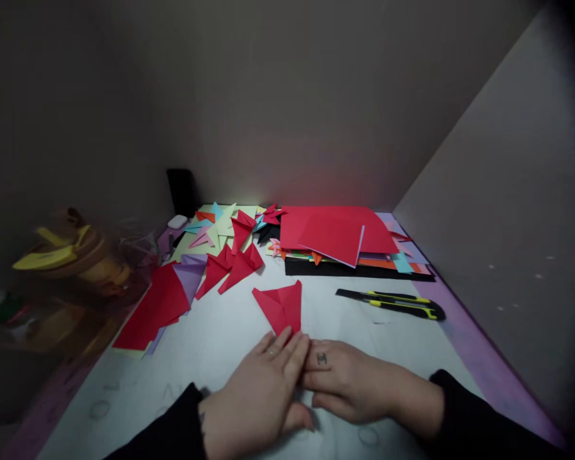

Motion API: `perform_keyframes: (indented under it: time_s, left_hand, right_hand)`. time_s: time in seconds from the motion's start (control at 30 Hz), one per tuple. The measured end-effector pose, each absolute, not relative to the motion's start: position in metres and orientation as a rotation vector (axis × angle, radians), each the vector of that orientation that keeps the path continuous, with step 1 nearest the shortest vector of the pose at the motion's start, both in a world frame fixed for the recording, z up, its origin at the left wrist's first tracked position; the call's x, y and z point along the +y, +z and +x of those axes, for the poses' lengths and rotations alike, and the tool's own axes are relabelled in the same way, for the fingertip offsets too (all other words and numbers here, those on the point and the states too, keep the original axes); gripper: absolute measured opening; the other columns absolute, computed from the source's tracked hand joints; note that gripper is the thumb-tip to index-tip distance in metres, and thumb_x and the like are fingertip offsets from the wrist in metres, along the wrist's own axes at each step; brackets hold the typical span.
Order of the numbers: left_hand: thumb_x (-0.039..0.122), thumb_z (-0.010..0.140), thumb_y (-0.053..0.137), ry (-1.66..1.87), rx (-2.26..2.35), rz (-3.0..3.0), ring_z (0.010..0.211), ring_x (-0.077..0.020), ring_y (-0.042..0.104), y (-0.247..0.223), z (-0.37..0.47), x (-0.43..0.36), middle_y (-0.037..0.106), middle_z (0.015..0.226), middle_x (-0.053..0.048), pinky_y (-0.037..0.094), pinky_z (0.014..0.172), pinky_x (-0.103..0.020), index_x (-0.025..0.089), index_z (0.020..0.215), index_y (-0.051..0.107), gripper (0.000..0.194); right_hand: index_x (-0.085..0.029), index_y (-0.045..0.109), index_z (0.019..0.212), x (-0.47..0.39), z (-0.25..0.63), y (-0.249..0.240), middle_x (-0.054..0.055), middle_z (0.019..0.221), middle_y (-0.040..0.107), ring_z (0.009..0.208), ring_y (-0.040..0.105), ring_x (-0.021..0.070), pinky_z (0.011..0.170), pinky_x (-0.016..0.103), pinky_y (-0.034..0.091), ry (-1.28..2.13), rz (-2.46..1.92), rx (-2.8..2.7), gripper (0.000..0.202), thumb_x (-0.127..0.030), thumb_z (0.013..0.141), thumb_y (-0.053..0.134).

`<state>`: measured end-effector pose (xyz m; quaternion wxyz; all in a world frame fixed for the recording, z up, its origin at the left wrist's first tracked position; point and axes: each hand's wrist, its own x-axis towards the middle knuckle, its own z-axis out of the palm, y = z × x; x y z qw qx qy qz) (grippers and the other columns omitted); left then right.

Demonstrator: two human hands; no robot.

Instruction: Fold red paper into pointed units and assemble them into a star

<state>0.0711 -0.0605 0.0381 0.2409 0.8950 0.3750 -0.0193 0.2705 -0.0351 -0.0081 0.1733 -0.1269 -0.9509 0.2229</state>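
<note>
A folded red paper piece (pixel 280 305) with two pointed upper corners lies on the white work surface in front of me. My left hand (pixel 268 377) rests on its lower end, fingers stretched out and lying flat, thumb apart. From the other side my right hand (pixel 342 378) meets it with bent fingers closed at the paper's lower end. The fingers of both hands touch there and hide that end. Behind are several similar red folded pieces (pixel 242 267).
A black and yellow utility knife (pixel 393 303) lies to the right. Red sheets (pixel 335 227) sit on a stack at the back. More red paper (pixel 156 306) is at the left, near a blurred brown container (pixel 100 262). Small coloured paper folds (pixel 215 223) and a black phone-like object (pixel 181 191) are at the back left.
</note>
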Motion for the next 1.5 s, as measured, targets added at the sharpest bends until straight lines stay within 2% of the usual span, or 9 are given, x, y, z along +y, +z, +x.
perform_keyframes:
  time_s: [0.2, 0.4, 0.67, 0.83, 1.0, 1.13, 1.3, 1.4, 1.5]
  left_hand:
    - [0.066, 0.084, 0.043, -0.245, 1.197, 2.549, 0.139, -0.0346, 0.025, 0.013, 0.047, -0.041, 0.028, 0.148, -0.023, 0.029, 0.110, -0.052, 0.005, 0.143, 0.034, 0.085]
    - [0.053, 0.086, 0.051, -0.247, 1.472, 2.609, 0.137, -0.0349, 0.031, 0.015, 0.033, -0.010, 0.033, 0.145, -0.023, 0.031, 0.108, -0.054, 0.003, 0.140, 0.039, 0.075]
    - [0.059, 0.082, 0.054, 0.017, 1.694, 2.535, 0.134, -0.0415, 0.033, 0.005, 0.031, -0.009, 0.036, 0.143, -0.029, 0.033, 0.103, -0.058, 0.002, 0.137, 0.043, 0.080]
    - [0.033, 0.089, 0.051, 0.196, 1.195, 2.684, 0.139, -0.0301, 0.029, 0.004, 0.038, -0.023, 0.041, 0.147, -0.013, 0.025, 0.111, -0.051, 0.020, 0.142, 0.038, 0.057]
    - [0.032, 0.093, 0.045, 0.140, 1.004, 2.617, 0.136, -0.0262, 0.036, 0.000, 0.039, -0.029, 0.045, 0.144, -0.009, 0.028, 0.110, -0.046, 0.022, 0.141, 0.040, 0.050]
    - [0.032, 0.094, 0.042, 0.083, 1.060, 2.609, 0.137, -0.0268, 0.033, -0.001, 0.037, -0.020, 0.042, 0.146, -0.008, 0.027, 0.110, -0.049, 0.020, 0.142, 0.039, 0.049]
    - [0.032, 0.093, 0.046, 0.256, 1.081, 2.533, 0.131, -0.0255, 0.044, -0.003, 0.036, -0.007, 0.055, 0.136, -0.006, 0.034, 0.105, -0.047, 0.026, 0.131, 0.053, 0.040]
    - [0.031, 0.090, 0.052, 0.445, 1.184, 2.431, 0.123, -0.0262, 0.051, -0.005, 0.035, -0.005, 0.062, 0.128, -0.008, 0.039, 0.101, -0.046, 0.025, 0.126, 0.058, 0.037]
    - [0.035, 0.083, 0.061, 0.567, 1.301, 2.357, 0.130, -0.0308, 0.039, -0.005, 0.034, -0.004, 0.052, 0.137, -0.011, 0.035, 0.104, -0.052, 0.022, 0.131, 0.052, 0.050]
  right_hand:
    - [-0.019, 0.063, 0.107, -0.032, 0.276, -0.005, 0.005, 0.106, 0.069, 0.113, 0.056, 0.0198, 0.109, 0.039, 0.032, 0.591, -0.467, -2.688, 0.022, -0.027, 0.088, 0.053]
    - [-0.019, 0.062, 0.108, -0.031, 0.277, -0.011, 0.004, 0.107, 0.070, 0.111, 0.059, 0.0192, 0.106, 0.039, 0.034, 0.638, -0.450, -2.674, 0.023, -0.030, 0.089, 0.053]
    - [-0.016, 0.061, 0.113, -0.031, 0.275, -0.003, 0.009, 0.108, 0.069, 0.112, 0.059, 0.0209, 0.100, 0.038, 0.041, 0.667, -0.420, -2.709, 0.028, -0.027, 0.089, 0.051]
    - [-0.016, 0.060, 0.116, -0.033, 0.273, 0.001, 0.010, 0.104, 0.069, 0.108, 0.058, 0.0214, 0.103, 0.041, 0.037, 0.593, -0.431, -2.793, 0.031, -0.028, 0.089, 0.051]
    - [-0.019, 0.064, 0.112, -0.036, 0.272, 0.001, 0.009, 0.102, 0.069, 0.109, 0.058, 0.0206, 0.109, 0.044, 0.030, 0.623, -0.449, -2.760, 0.028, -0.028, 0.090, 0.048]
    - [-0.017, 0.064, 0.112, -0.040, 0.276, 0.001, 0.009, 0.101, 0.071, 0.109, 0.060, 0.0190, 0.101, 0.037, 0.041, 0.866, -0.367, -2.642, 0.030, -0.021, 0.089, 0.045]
    - [-0.019, 0.065, 0.113, -0.034, 0.283, -0.003, 0.004, 0.082, 0.073, 0.075, 0.067, 0.0145, 0.072, 0.027, 0.053, 1.192, -0.573, -2.342, 0.030, -0.020, 0.087, 0.050]
    - [-0.019, 0.070, 0.098, -0.026, 0.283, -0.006, 0.005, 0.076, 0.071, 0.068, 0.066, 0.0146, 0.065, 0.027, 0.052, 1.103, -0.871, -2.080, 0.020, -0.023, 0.088, 0.053]
    - [-0.019, 0.069, 0.094, -0.020, 0.279, -0.010, 0.006, 0.082, 0.069, 0.076, 0.065, 0.0167, 0.071, 0.030, 0.052, 0.944, -1.125, -1.923, 0.018, -0.021, 0.088, 0.052]
